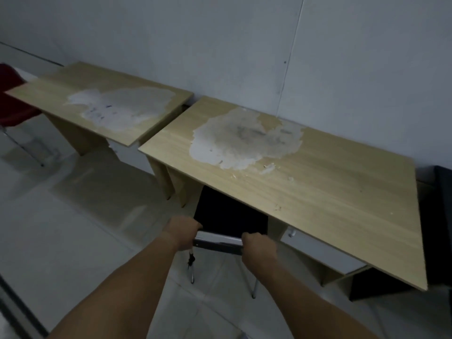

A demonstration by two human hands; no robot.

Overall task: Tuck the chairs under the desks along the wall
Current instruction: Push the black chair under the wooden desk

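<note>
Two light wooden desks stand side by side against a pale wall. The near desk (330, 192) has a worn white patch on its top. A black chair (227, 216) with chrome legs sits partly under its front edge. My left hand (182, 231) and my right hand (259, 244) both grip the chair's metal back rail. The seat's far part is hidden under the desktop. The far desk (49, 91) has nothing visible beneath it. A dark red chair (12, 104) stands at that desk's left end, out from under it.
Pale tiled floor (73, 216) stretches to the left and behind me. A dark object (442, 216) stands against the wall to the right of the near desk. A dark strip crosses the bottom left corner.
</note>
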